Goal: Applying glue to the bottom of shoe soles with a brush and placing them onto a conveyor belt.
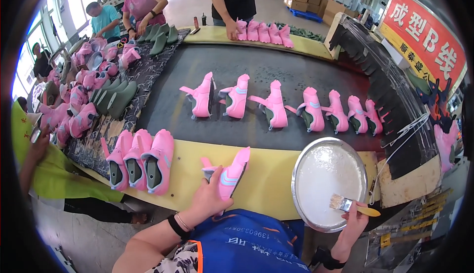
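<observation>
My left hand is closed around a pink shoe upper with pale blue stripes, tilted toe up over the yellow board. In my right hand is a flat paintbrush with a yellow handle. Its bristles hang over a round metal basin of white liquid; whether they touch the liquid I cannot tell. Left of my left hand, three pink shoes stand in a row on the board, dark inside.
Several pink shoes sit spaced out on the dark conveyor belt. A heap of pink shoes and green shoe lasts covers the left table. Across the belt, a person in black touches a row of pink shoes. White cord hangs right.
</observation>
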`<state>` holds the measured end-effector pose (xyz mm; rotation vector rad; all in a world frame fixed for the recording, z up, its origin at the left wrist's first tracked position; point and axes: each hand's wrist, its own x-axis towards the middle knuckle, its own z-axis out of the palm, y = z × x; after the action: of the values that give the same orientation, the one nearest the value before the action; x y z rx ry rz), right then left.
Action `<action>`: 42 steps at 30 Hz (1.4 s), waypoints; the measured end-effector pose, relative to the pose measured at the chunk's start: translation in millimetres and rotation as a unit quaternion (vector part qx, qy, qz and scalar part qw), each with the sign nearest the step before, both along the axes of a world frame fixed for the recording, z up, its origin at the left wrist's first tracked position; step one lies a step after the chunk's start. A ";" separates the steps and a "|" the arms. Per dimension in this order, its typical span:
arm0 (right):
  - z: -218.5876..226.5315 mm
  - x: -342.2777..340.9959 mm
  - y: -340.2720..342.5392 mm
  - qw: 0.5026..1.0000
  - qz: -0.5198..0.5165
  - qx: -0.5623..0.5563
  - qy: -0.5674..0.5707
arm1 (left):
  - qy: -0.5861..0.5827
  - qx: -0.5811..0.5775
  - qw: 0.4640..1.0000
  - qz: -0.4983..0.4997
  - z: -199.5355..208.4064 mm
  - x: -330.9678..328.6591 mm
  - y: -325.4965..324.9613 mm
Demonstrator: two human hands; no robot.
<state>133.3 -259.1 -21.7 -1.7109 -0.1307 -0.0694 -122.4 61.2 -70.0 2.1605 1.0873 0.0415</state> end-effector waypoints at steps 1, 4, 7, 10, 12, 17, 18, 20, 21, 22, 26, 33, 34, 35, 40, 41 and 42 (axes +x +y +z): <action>-0.1 0.1 0.9 1.000 0.002 -0.001 0.001 | 0.001 -0.001 1.000 0.002 0.1 -0.4 -0.4; 1.3 -0.9 3.0 1.000 -0.002 0.007 0.005 | 0.014 0.002 1.000 0.001 2.0 -2.5 0.6; 2.0 -1.0 3.0 1.000 -0.008 0.001 0.004 | 0.043 -0.010 0.998 -0.046 10.2 -3.7 15.1; 1.8 0.6 4.7 1.000 -0.001 -0.008 -0.002 | 0.058 0.003 0.993 -0.099 7.1 -4.4 27.6; 1.9 1.8 8.2 1.000 -0.008 -0.011 -0.004 | 0.046 -0.014 0.994 -0.100 3.6 -1.6 27.0; 0.1 5.0 11.7 1.000 -0.009 -0.010 -0.005 | 0.014 0.063 0.995 -0.074 4.5 4.0 13.4; 1.0 5.1 12.0 1.000 -0.007 -0.014 -0.004 | 0.023 0.064 0.995 -0.067 5.2 3.9 12.8; 1.4 5.5 11.9 1.000 -0.008 -0.014 0.000 | 0.025 0.059 0.996 -0.063 3.8 5.1 12.7; 1.6 5.4 12.3 1.000 -0.012 -0.014 0.003 | 0.026 0.054 0.996 -0.062 2.4 5.5 12.8; 2.2 5.0 13.2 1.000 -0.010 -0.015 0.003 | 0.026 0.053 0.996 -0.060 2.0 5.6 13.0; 10.8 -3.8 18.1 1.000 -0.016 0.005 0.009 | 0.026 0.039 0.998 -0.051 4.7 1.9 6.8; -8.4 1.0 5.8 0.968 0.071 -0.188 -0.150 | -0.105 -0.069 0.992 0.001 -36.1 -6.7 14.1; -3.4 0.2 7.3 0.959 0.070 -0.227 -0.151 | -0.200 -0.150 0.968 0.001 -53.8 -9.1 22.0; 3.1 0.0 15.2 0.949 0.067 -0.269 -0.147 | -0.239 -0.276 0.931 0.031 -47.6 -3.9 24.2; 9.8 13.2 26.2 0.931 0.048 -0.331 -0.143 | -0.324 -0.554 0.765 0.049 11.5 -2.0 9.4; 1.4 20.2 23.4 0.929 0.052 -0.336 -0.149 | -0.323 -0.534 0.780 0.038 24.9 5.3 0.5; -5.0 24.5 25.0 0.941 0.062 -0.306 -0.127 | -0.324 -0.527 0.786 0.014 34.1 15.3 -6.8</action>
<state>157.8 -234.1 -26.7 -2.3061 -0.4940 -0.1695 -107.0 54.4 -35.9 0.9657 0.4965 0.1405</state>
